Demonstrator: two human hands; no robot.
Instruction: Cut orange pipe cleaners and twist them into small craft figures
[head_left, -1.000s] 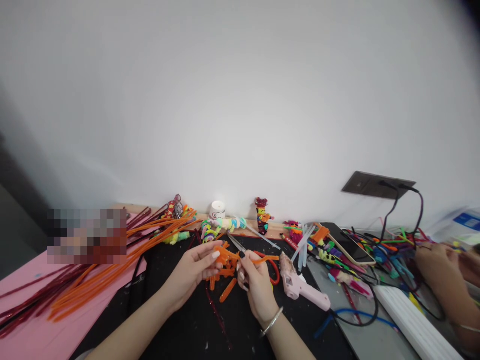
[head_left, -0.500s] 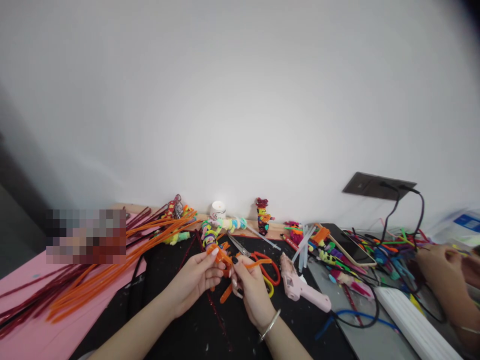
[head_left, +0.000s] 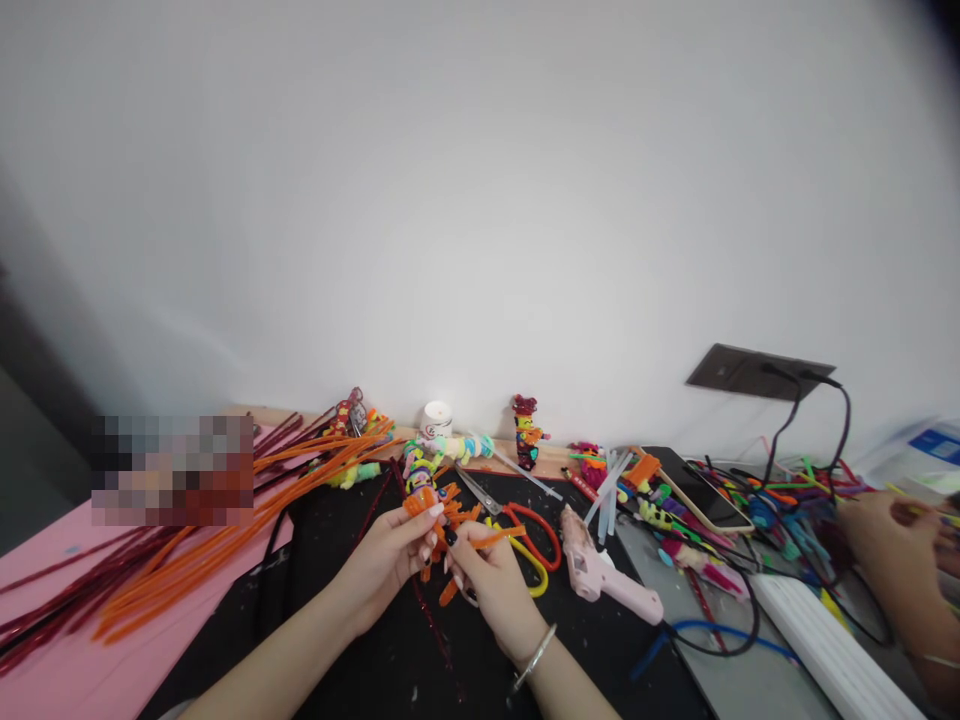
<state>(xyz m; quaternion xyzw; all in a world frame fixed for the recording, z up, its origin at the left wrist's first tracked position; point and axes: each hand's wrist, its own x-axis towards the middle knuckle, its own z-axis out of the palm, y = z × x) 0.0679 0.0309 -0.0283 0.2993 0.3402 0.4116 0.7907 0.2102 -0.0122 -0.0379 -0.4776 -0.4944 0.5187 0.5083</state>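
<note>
Between thumb and fingers, my left hand (head_left: 390, 552) pinches a bundle of orange pipe cleaner (head_left: 422, 500). Close beside it, my right hand (head_left: 491, 575) grips an orange pipe cleaner strip (head_left: 501, 537), whose free end sticks out to the right. The fingertips of both hands nearly meet, and part of the orange work is hidden behind them. Several short orange pieces lie around the fingers. Just beyond the hands are a colourful pipe cleaner figure (head_left: 420, 462) and scissors (head_left: 531, 535) with red and yellow handles.
A pink glue gun (head_left: 611, 580) lies on the right near clear glue sticks (head_left: 609, 500). Behind it rests a phone (head_left: 694, 488). Long orange pipe cleaners (head_left: 225, 550) spread over pink paper (head_left: 67, 640). A small figure (head_left: 526, 435) stands by the wall. Another person's hand (head_left: 881, 540) works at far right.
My right hand has shifted slightly left and closer to my left hand, and the orange strip's free end moved left with it. The other person's hand moved a little.
</note>
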